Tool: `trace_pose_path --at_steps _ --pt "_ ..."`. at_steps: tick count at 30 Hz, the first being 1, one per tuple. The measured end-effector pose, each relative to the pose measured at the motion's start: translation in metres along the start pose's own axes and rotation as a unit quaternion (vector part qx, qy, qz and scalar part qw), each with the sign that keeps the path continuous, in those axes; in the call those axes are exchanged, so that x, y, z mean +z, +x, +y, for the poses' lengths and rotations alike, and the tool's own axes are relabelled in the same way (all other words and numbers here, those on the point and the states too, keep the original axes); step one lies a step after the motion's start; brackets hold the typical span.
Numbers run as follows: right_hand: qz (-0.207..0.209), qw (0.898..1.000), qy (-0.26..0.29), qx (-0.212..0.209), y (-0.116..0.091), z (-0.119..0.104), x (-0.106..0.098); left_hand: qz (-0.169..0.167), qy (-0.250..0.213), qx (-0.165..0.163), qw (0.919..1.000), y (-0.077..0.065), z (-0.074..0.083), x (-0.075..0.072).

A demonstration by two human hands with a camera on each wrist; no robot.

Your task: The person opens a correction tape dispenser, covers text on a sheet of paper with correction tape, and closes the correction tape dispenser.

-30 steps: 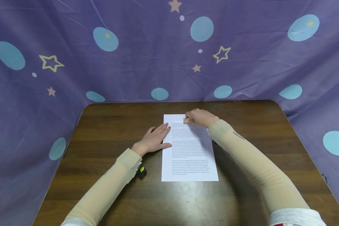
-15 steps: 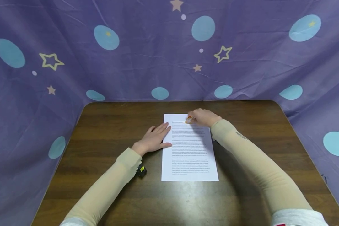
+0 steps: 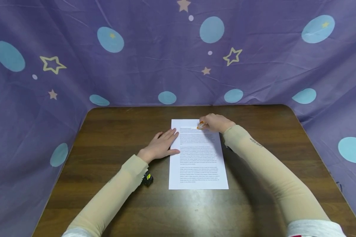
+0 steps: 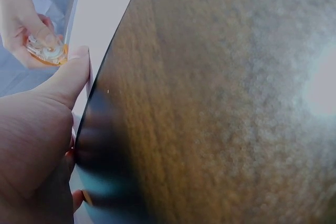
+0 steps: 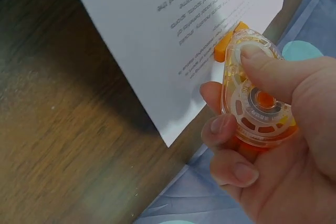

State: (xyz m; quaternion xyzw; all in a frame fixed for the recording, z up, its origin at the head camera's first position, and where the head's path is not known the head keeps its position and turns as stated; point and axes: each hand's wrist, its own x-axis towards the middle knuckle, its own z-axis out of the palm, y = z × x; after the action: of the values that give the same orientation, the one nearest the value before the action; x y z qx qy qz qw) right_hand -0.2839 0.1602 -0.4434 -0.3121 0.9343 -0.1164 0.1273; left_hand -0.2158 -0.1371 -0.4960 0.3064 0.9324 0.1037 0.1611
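A printed sheet of paper (image 3: 197,158) lies flat on the brown wooden table. My left hand (image 3: 160,146) rests with spread, straight fingers on its left edge, thumb (image 4: 73,74) over the paper's margin. Near the top of the sheet my right hand (image 3: 216,122) grips a correction tape dispenser (image 5: 257,95), clear plastic with orange parts. The thumb lies on one face of the dispenser and the fingers curl behind it. Its orange tip (image 5: 224,45) is at the top lines of text, where a white strip crosses the page in the head view.
The wooden table (image 3: 121,128) has rounded far corners. A purple curtain (image 3: 148,65) with stars and blue ovals hangs behind and along both sides. A small black device (image 3: 147,179) sits under my left wrist.
My right hand has slid a little to the right along the top lines with the correction tape dispenser. The left hand and the paper have stayed put.
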Motion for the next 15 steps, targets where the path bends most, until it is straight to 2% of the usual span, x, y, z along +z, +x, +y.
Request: trace_pose_path --at_steps 15 --pt "-0.001 1.0 -0.005 0.007 -0.009 0.011 -0.002 -0.002 0.001 -0.002 1.0 -0.005 0.009 -0.008"
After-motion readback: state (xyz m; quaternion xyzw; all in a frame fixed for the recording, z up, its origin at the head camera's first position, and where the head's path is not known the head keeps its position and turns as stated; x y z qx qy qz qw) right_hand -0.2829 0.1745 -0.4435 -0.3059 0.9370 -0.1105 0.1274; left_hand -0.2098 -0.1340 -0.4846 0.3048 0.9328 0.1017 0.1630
